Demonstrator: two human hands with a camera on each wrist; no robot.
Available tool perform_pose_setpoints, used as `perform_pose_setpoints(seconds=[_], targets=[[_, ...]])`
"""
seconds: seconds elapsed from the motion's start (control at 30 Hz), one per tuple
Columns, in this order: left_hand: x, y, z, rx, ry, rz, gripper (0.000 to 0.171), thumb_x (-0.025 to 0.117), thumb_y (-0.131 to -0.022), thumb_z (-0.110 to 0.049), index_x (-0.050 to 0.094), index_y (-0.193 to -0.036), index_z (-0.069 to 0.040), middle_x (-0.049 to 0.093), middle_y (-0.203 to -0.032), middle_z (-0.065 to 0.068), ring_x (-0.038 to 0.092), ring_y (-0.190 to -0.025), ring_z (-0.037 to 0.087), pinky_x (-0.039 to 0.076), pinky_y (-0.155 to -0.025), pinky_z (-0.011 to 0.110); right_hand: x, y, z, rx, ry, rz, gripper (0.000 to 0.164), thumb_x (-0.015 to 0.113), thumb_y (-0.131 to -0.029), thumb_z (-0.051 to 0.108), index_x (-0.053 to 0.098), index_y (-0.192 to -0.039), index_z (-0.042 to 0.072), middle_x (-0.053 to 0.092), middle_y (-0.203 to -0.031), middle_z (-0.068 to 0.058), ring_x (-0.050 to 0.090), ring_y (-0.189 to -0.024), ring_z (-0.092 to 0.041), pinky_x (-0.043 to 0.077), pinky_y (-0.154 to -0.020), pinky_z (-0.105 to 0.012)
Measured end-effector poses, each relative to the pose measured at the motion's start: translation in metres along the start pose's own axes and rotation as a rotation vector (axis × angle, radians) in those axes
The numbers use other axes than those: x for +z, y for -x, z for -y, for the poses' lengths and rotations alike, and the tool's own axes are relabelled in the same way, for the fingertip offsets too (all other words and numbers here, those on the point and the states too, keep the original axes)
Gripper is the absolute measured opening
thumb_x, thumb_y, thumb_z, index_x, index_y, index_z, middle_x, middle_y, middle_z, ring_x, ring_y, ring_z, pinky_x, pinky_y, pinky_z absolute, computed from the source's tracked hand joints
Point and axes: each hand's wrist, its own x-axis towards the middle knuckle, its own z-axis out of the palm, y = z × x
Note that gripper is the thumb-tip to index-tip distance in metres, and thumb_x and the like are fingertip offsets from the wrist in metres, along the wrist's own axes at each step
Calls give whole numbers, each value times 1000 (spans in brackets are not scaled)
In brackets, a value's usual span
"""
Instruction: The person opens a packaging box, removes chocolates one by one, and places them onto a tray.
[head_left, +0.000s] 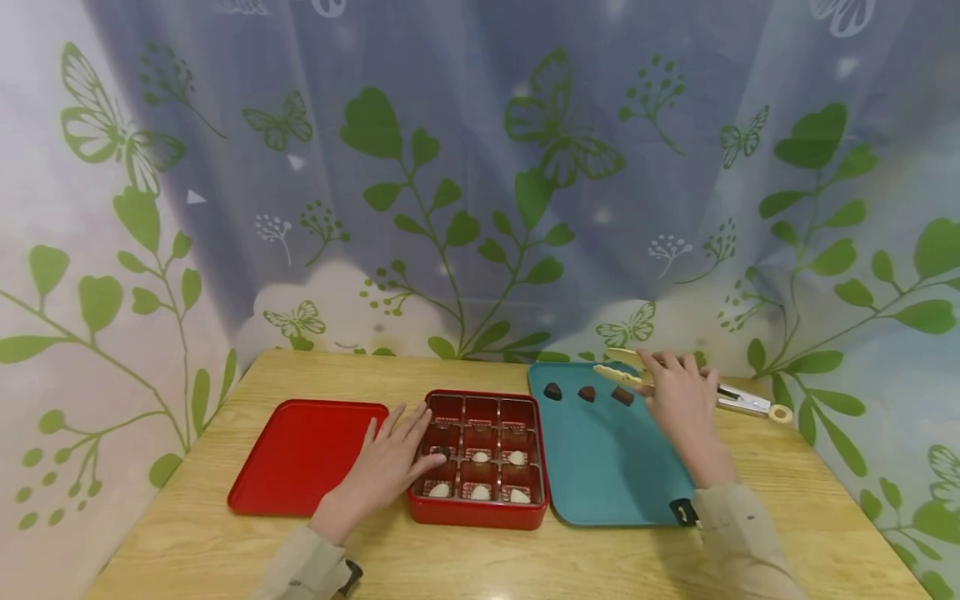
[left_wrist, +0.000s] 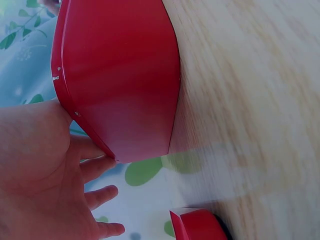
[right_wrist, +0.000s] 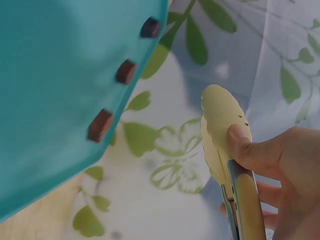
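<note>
Table (head_left: 420, 571), pale wood, sits under everything. Near side of scene: left sleeve (head_left: 296, 568) and right sleeve (head_left: 742, 537), both light beige, plus dark band (head_left: 350, 577) on the left wrist.

Red box (head_left: 476, 517) is mid-table, upright and uncovered, divided three by three. Near row: white pieces (head_left: 480, 493), one per compartment. Middle row: dark chocolate (head_left: 444, 452) at left, next to the thumb tip and partly covered; white ones center and right.

Left hand (head_left: 384, 462) is at the box's left side, touching the rim. Fingers extended and spread, thumb reaching over the left compartments; contact only, not a grip.

Red lid (head_left: 300, 458) lies flat left of the box, near it, right edge partly hidden by the left hand.

Teal board (head_left: 600, 475) lies flat just beside the box, on its right. Black tab (head_left: 682, 512) at its near right corner.

Right hand (head_left: 684, 404) is over the board's far right area, gripping tongs (right_wrist: 219, 130). Pale yellow ends parted and pointing left, metal handle out to the right. Right wrist view has them raised clear of the board.

Three loose chocolates (head_left: 587, 393) sit in a row along the board's far edge, apart: blackish left, reddish-brown middle, blocky brown right.

Farthest: curtain (head_left: 480, 117), leaf and butterfly print.
</note>
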Motion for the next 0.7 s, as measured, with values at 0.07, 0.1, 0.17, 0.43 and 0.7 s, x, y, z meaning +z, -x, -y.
perform_pose_setpoints(seconds=[0.07,0.1,0.17,0.43,0.7], targets=[[0,0,0,-1,3,-3,74,45,-89,-54,30,-144,-8,24,-151,7,14,-139,33,14,-105,64,-4,-2,8,-27,4,-4,54,72,-78,14,55,-129,17,60,-113,-10,48,-98,-33,29,-69,-49],[0,1,1,-1,3,-4,74,45,-89,-55,30,-144,-8,24,-151,7,14,-139,33,14,-105,64,-6,-3,13,-41,7,-7,55,72,-78,16,55,-129,17,59,-115,-10,48,-98,-33,30,-70,-49],[-1,1,1,-2,1,-6,74,44,-89,-55,30,-145,-8,23,-151,7,14,-140,33,14,-105,64,-9,-6,22,-71,9,-19,56,74,-77,19,54,-130,18,59,-116,-9,49,-99,-32,31,-70,-50],[-2,2,0,-1,34,-5,73,46,-90,-53,29,-145,-8,24,-151,7,14,-139,35,13,-103,66,-22,-19,67,-233,22,-76,58,74,-76,30,55,-129,24,60,-115,-3,50,-101,-28,35,-76,-51],[-3,2,1,0,48,11,73,44,-90,-55,27,-146,-10,23,-152,5,12,-139,35,13,-104,66,-26,-23,119,-435,52,-88,54,74,-77,28,55,-128,26,59,-115,0,51,-100,-24,34,-75,-45]])
